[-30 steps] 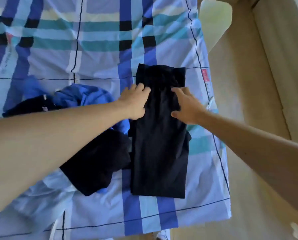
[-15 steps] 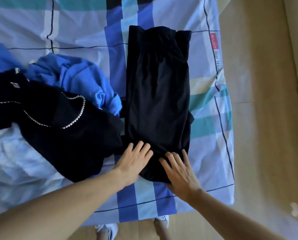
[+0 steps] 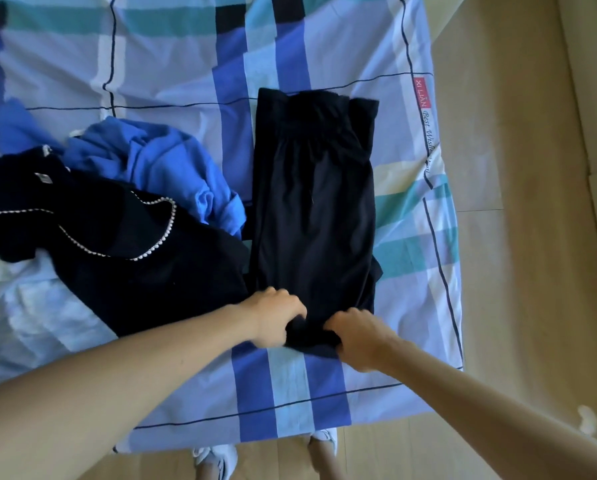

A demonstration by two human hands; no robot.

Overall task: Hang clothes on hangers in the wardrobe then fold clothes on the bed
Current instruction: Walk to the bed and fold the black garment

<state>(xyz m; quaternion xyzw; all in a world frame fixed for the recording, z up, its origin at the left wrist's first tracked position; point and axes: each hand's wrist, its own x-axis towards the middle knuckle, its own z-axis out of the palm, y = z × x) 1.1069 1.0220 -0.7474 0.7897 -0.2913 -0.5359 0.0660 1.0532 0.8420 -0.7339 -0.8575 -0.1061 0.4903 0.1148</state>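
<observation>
A long black garment [image 3: 314, 202], folded lengthwise, lies flat on the checked bed sheet [image 3: 172, 71]. Its near end is bunched up between my two hands. My left hand [image 3: 276, 317] grips that end from the left, fingers curled round the cloth. Gripping the same end from the right is my right hand [image 3: 356, 336]. Left of the garment lie a black top with a pearl-trimmed neckline [image 3: 134, 258] and a crumpled blue garment [image 3: 158, 164].
The bed's right and near edges border a wooden floor [image 3: 519, 237]. My white shoes [image 3: 221, 460] show at the foot of the bed. A red label [image 3: 423, 93] marks the sheet's right edge.
My hands slid from the far end of the black garment down to its near end. They lay flat there half a second ago; now both have curled and gathered the cloth.
</observation>
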